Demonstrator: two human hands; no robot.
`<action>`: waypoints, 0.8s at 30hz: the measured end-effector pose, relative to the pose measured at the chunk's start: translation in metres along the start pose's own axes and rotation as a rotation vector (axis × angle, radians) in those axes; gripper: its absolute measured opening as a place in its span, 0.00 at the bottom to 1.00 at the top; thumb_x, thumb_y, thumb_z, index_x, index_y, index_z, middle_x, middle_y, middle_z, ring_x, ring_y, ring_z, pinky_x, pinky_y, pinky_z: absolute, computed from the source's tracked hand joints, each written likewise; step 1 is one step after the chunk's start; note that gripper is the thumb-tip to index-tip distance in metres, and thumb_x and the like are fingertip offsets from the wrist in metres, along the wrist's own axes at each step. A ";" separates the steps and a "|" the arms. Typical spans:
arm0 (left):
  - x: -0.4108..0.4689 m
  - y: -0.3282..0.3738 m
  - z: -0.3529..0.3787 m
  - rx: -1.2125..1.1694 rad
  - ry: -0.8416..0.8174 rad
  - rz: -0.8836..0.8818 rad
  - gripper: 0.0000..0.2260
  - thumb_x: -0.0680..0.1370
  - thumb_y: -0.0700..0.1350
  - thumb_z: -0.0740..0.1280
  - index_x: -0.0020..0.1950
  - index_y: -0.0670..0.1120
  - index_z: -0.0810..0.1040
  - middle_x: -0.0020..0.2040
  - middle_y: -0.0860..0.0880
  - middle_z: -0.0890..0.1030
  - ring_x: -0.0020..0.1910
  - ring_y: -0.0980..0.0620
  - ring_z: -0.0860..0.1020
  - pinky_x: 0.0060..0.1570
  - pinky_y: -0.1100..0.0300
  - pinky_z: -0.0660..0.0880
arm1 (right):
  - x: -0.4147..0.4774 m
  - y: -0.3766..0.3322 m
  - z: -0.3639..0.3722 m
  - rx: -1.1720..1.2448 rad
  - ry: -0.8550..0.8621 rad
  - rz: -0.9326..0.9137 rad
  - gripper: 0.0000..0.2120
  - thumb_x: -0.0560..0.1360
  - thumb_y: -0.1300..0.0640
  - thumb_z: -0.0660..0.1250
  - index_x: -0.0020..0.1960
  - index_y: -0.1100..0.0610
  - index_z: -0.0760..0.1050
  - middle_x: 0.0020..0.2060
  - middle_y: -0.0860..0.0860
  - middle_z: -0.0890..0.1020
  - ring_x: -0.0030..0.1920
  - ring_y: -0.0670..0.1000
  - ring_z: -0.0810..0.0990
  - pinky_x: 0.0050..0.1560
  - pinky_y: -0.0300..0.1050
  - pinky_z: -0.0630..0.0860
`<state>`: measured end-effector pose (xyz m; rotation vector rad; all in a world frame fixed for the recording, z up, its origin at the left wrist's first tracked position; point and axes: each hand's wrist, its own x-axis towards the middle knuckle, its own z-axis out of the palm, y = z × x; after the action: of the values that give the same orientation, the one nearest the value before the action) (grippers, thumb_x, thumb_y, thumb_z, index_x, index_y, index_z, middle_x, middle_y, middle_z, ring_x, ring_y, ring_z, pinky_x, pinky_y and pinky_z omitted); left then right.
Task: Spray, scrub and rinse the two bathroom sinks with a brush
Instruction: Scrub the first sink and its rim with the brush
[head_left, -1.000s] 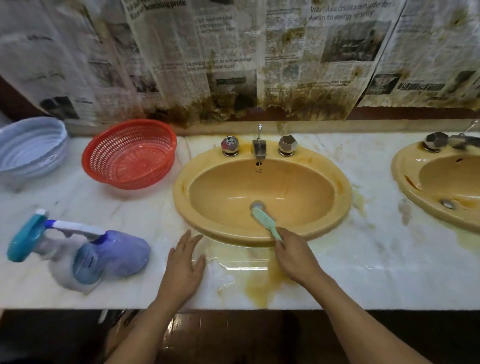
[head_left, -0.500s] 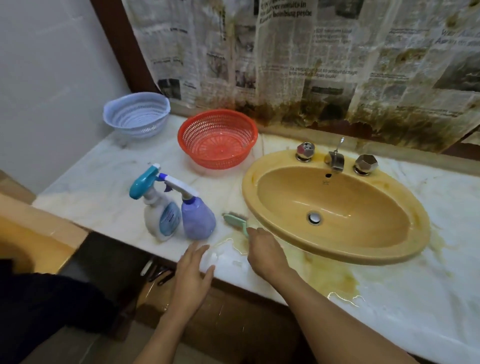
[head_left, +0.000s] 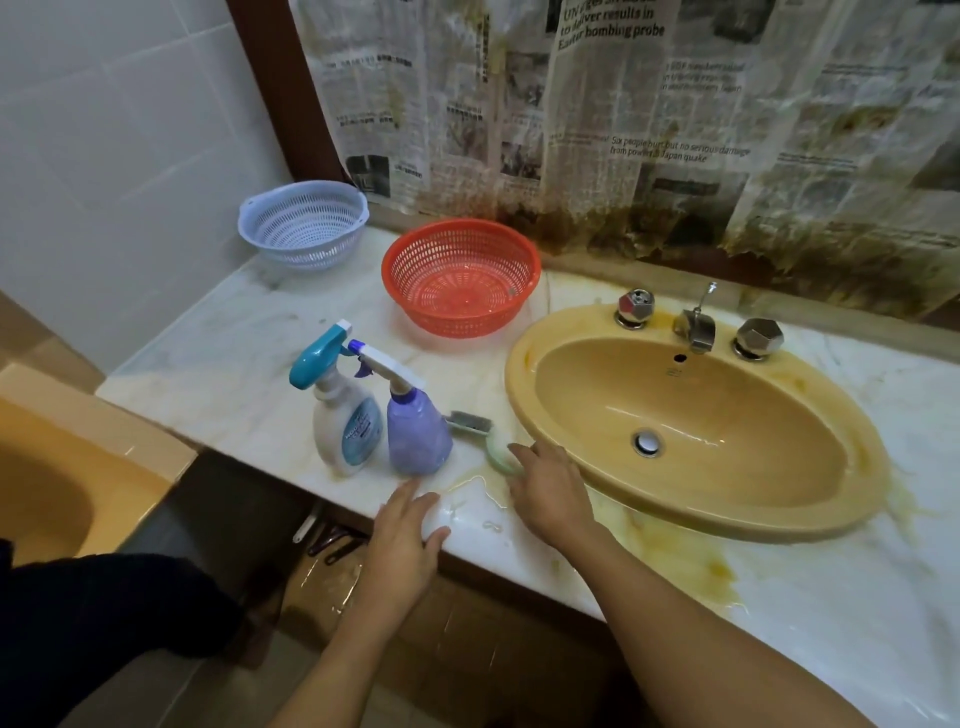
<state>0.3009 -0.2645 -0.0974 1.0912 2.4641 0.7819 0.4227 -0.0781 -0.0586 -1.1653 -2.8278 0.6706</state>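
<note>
Brush lies on the counter just left of the sink, with its head touching, or nearly touching, the purple bottle. The right hand rests nearly straight fingers on the near end of the handle; no curl round it shows. The left hand lies flat and spread on the near edge, holding nothing, just short of the purple bottle.

The risks start at that near edge. A puddle spreads between the hands, so a palm leaning there could slip. A wet brush handle nudged sideways might skid toward the drop. The purple bottle stands against the white bottle, and both are close to the edge. A careless reach for one could tip the pair. Yellow run-off stains the counter right of the hands, and rinsing too hard would likely wash more of it over the front.

Counted:
- Two hands, one brush and two spray bottles.
- One sink in view; the second sink is not visible.
- A red basket and, farther left, a blue basket, making two.
- Two knobs and one spout.
- Stained newspaper covers the far wall.
</note>
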 end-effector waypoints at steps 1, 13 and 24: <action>0.002 0.003 -0.003 0.037 -0.020 0.000 0.19 0.81 0.48 0.70 0.72 0.49 0.76 0.78 0.47 0.67 0.77 0.46 0.64 0.77 0.49 0.64 | -0.004 0.007 -0.003 0.034 0.009 0.002 0.23 0.81 0.55 0.62 0.75 0.51 0.70 0.65 0.54 0.76 0.65 0.58 0.72 0.66 0.52 0.69; 0.047 0.103 0.015 0.049 -0.099 0.318 0.16 0.82 0.46 0.66 0.69 0.54 0.78 0.75 0.51 0.72 0.72 0.49 0.71 0.71 0.53 0.70 | -0.033 0.121 -0.097 0.235 0.225 0.225 0.22 0.81 0.51 0.67 0.74 0.51 0.73 0.60 0.52 0.80 0.63 0.55 0.76 0.63 0.49 0.72; 0.135 0.173 0.053 0.567 -0.528 0.380 0.21 0.85 0.62 0.51 0.75 0.59 0.70 0.79 0.55 0.67 0.83 0.48 0.52 0.79 0.40 0.41 | -0.035 0.252 -0.168 0.284 0.276 0.444 0.23 0.80 0.52 0.69 0.74 0.54 0.73 0.60 0.53 0.81 0.57 0.52 0.79 0.57 0.46 0.74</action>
<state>0.3386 -0.0482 -0.0454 1.7274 2.0738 -0.1538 0.6448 0.1220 0.0006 -1.6871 -2.1791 0.8170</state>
